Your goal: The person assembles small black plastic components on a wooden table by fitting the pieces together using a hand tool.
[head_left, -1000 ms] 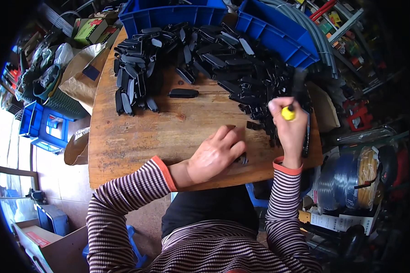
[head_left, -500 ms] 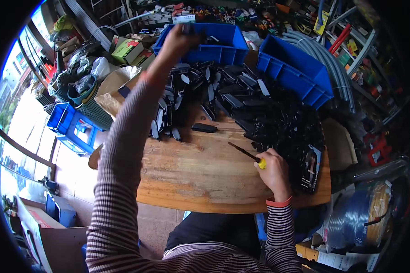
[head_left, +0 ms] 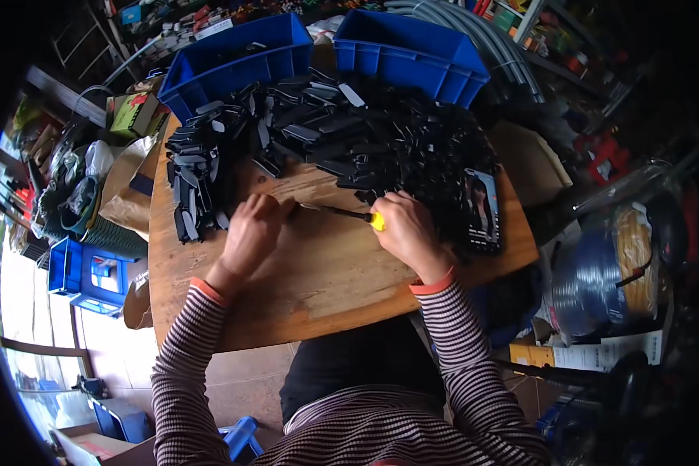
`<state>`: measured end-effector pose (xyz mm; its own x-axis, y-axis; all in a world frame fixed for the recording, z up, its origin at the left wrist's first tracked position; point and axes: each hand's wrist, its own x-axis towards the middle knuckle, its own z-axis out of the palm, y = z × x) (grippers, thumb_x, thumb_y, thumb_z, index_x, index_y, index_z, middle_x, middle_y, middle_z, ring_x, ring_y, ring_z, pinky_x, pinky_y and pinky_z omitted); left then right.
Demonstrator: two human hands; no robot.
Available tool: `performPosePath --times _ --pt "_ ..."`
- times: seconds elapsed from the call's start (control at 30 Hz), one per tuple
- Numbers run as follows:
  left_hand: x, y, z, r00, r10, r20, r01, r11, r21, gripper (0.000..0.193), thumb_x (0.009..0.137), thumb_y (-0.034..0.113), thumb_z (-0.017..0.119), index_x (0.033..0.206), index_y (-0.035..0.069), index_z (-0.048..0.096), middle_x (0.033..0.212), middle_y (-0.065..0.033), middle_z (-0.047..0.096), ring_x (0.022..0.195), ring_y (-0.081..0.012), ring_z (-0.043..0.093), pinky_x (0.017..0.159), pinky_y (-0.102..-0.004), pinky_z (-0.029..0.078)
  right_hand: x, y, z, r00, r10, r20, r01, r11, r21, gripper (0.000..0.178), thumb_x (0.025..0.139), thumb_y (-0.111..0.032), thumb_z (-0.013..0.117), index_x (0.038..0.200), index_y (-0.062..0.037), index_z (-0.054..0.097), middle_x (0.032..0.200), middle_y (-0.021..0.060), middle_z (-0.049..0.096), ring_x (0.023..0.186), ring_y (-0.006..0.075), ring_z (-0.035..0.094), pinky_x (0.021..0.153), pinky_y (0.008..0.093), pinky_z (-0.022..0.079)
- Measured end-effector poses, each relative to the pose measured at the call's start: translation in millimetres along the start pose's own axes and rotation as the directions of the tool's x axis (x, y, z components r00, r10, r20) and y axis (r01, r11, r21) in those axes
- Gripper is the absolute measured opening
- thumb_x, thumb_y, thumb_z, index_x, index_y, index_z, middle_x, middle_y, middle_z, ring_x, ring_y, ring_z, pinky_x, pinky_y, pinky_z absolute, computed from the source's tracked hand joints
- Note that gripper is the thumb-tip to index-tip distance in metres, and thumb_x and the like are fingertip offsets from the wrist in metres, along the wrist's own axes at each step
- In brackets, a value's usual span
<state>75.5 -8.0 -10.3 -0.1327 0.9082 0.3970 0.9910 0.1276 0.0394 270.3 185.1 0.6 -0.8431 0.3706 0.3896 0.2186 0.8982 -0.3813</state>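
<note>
- Orange cuffs (head_left: pixel 433 281) closest to me, then bare wood tabletop (head_left: pixel 334 291). R hand (head_left: pixel 406 231): fingers wrapped snug on screwdriver (head_left: pixel 377 222), at its yellow handle, shaft pointing L.
- And L hand (head_left: pixel 250 235)?
- Fingers bunched near the driver tip, dark bit (head_left: pixel 290 208) beside them. Prob. a black part; can't tell if it's pinched or how far shut I am.
- Handling?
- Driver: stiff, lightish imo. Hold the fat handle, not the thin shaft. Parts look like light, rigid plastic, prob. slick on flat faces, so pinch the long edges; thin ends might chip.
- Rest?
- Phone (head_left: pixel 481 213) R of my R hand, heap of black parts (head_left: pixel 318 128) just past both, two blue bins (head_left: pixel 396 60) behind.
</note>
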Motion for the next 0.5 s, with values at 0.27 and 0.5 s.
performPosePath --times 0.27,0.5 --pt "-6.1 94.5 7.5 0.961 0.263 0.086 -0.272 0.956 0.115 0.036 0.079 0.009 0.061 0.113 -0.002 0.06 0.104 -0.0144 0.056 0.087 -0.0266 0.055 0.074 -0.0358 0.052 -10.4 -4.2 3.8 0.978 -0.066 -0.199 0.082 0.994 0.071 0.015 0.07 -0.001 0.07 0.082 -0.005 0.062 0.079 0.0115 0.065 0.077 0.0315 0.063 0.067 0.0399 0.052" --pt "-15.4 78.0 -27.5 0.984 0.177 -0.015 -0.169 0.903 -0.395 0.037 0.077 0.012 0.062 0.111 -0.003 0.061 0.12 -0.0156 0.057 0.098 -0.0253 0.059 0.08 -0.0346 0.054 -19.1 -23.5 -22.6 0.985 0.037 -0.167 0.012 0.96 0.281 0.021 0.069 0.001 0.073 0.086 -0.0056 0.062 0.08 0.0108 0.066 0.078 0.0312 0.065 0.066 0.038 0.052"
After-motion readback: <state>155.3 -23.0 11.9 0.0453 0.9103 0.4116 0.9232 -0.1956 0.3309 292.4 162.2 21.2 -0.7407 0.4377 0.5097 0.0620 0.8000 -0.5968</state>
